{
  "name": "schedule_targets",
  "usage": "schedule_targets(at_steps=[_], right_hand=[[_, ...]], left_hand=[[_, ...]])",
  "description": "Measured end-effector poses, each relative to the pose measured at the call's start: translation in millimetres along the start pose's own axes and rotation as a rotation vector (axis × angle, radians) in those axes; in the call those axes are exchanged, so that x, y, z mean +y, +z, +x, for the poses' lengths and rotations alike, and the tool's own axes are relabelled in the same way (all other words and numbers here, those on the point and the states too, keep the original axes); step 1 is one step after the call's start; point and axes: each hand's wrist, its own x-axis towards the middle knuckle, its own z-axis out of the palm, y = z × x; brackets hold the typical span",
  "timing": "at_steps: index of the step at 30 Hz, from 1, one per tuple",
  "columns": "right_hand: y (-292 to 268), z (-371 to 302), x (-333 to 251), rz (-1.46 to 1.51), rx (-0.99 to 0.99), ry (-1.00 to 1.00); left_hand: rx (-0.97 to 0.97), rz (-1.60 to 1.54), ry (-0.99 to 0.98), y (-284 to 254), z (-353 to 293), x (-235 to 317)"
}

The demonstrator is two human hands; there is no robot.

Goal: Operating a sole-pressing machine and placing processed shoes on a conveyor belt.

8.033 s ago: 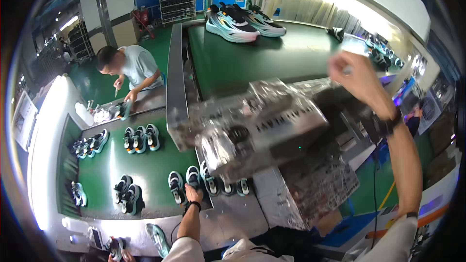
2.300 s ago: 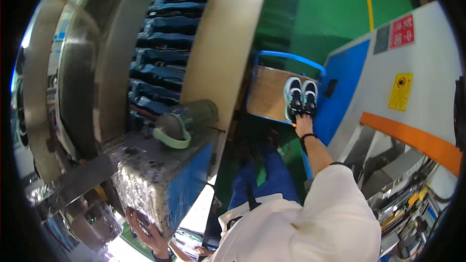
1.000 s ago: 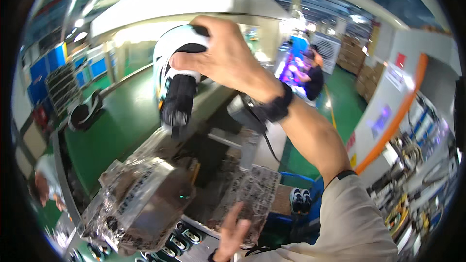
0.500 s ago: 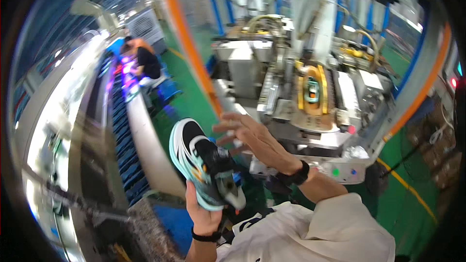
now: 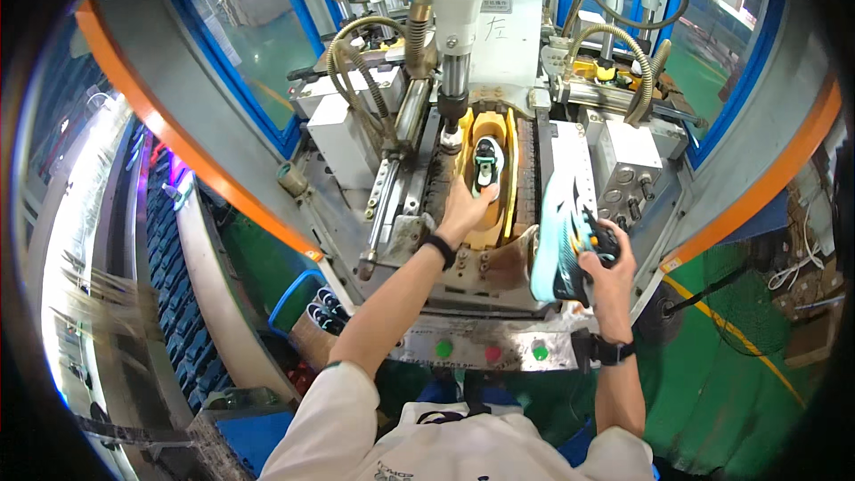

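In my right hand [image 5: 611,274] is a sneaker [image 5: 561,236] with a pale turquoise sole and black upper. It is tipped on its side at the press's right front, sole to the left, my thumb and fingers closed around the upper. My left hand [image 5: 465,212] reaches into the press [image 5: 472,276] and grips the near end of a second sneaker [image 5: 486,158]. That one, black, white and turquoise, sits in a long yellow mould [image 5: 511,138]. Part of my left fingers is hidden by the shoe and hand.
A vertical piston [image 5: 455,80] hangs behind and left of the mould. Orange guard edges [image 5: 205,156] flank the press. Coloured buttons [image 5: 493,354] line its front panel. Several shoes [image 5: 328,312] lie in a box at lower left, beside a conveyor [image 5: 191,258].
The turquoise-soled sneaker has passed from my left hand to my right. My left hand has moved into the press onto the other sneaker. The view has turned from the conveyor toward the press.
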Motion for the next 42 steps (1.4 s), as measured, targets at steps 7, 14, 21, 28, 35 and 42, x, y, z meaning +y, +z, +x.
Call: schedule_targets(at_steps=[7,14,21,28,35,42], right_hand=[[-33,31,-1,-0.294,0.221,-0.052],[39,156,9,-0.596,-0.021,-0.051],[177,251,73,-0.938,-0.384,0.132],[279,213,167,-1.109,-0.115,-0.181],[245,56,51,-0.779,-0.568,-0.369],[226,-139,204,-0.688,-1.103,-0.681]], left_hand=[[0.045,0.344,-0.367,83,120,-83],[-0.071,-0.641,-0.359,10,87,-98],[-0.238,-0.583,-0.535,-151,-119,16],[0.326,-0.628,-0.543,-232,-277,43],[0.753,-0.534,-0.710,-219,-383,14],[0.962,-0.900,-0.650,-168,-468,-34]])
